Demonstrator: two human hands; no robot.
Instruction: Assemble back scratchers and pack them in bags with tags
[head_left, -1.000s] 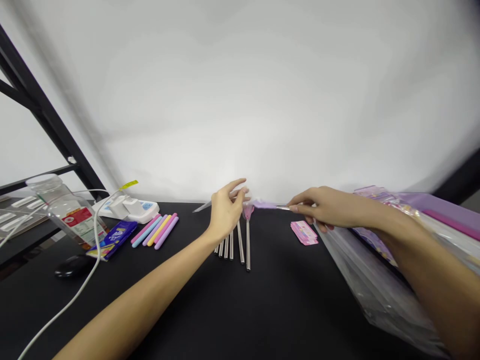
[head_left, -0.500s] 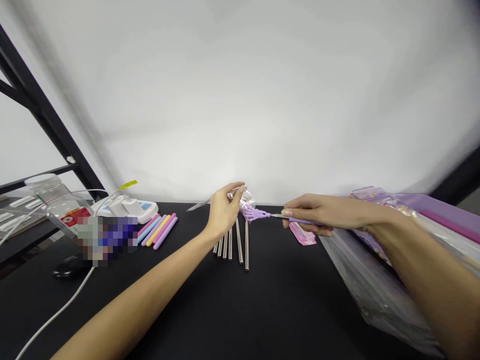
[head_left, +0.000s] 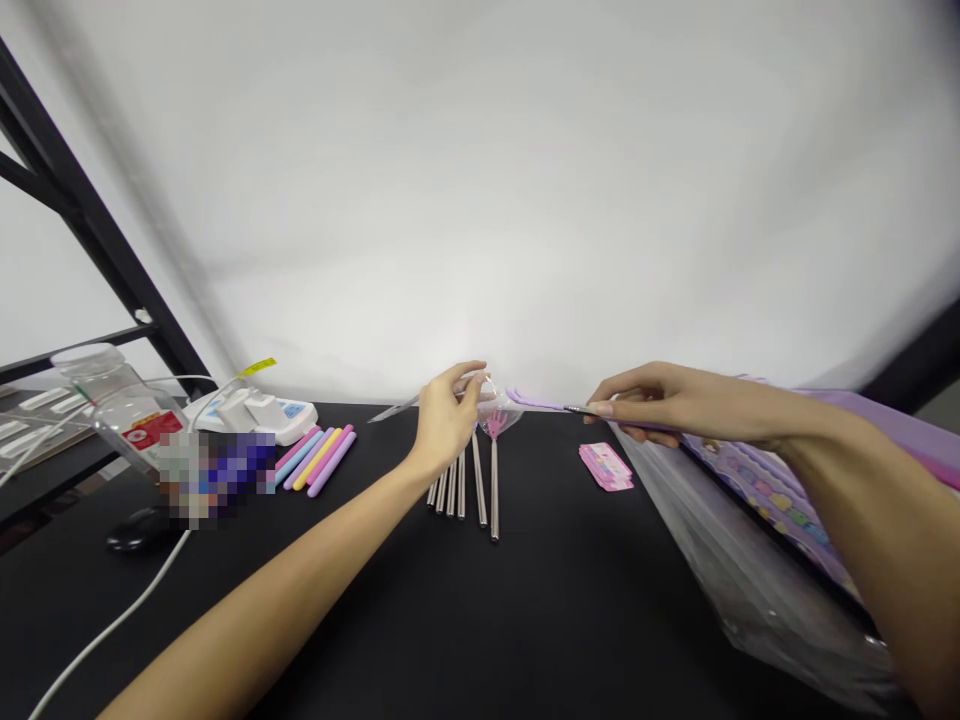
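My right hand (head_left: 645,405) grips a back scratcher (head_left: 544,403) by its handle; its purple hand-shaped head points left and shows edge-on. My left hand (head_left: 450,415) pinches a clear plastic bag (head_left: 501,402), whose end lies close to the purple head; whether they touch I cannot tell. Below the left hand, several metal rods (head_left: 480,490) lie side by side on the black table (head_left: 480,630). One of them carries a pink hand-shaped head (head_left: 495,424), partly seen behind the plastic. My left hand hides the tops of the other rods.
Coloured sticks (head_left: 322,460) lie left, by a white power strip (head_left: 296,422). Further left stand a clear jar (head_left: 124,400) and a white cable (head_left: 135,610). Pink cards (head_left: 606,467) lie right of the rods, beside plastic packaging (head_left: 705,570) under my right arm.
My right hand has moved right and slightly up, drawing the purple back scratcher away from the left hand and turning its head edge-on. The left hand has stayed nearly still.
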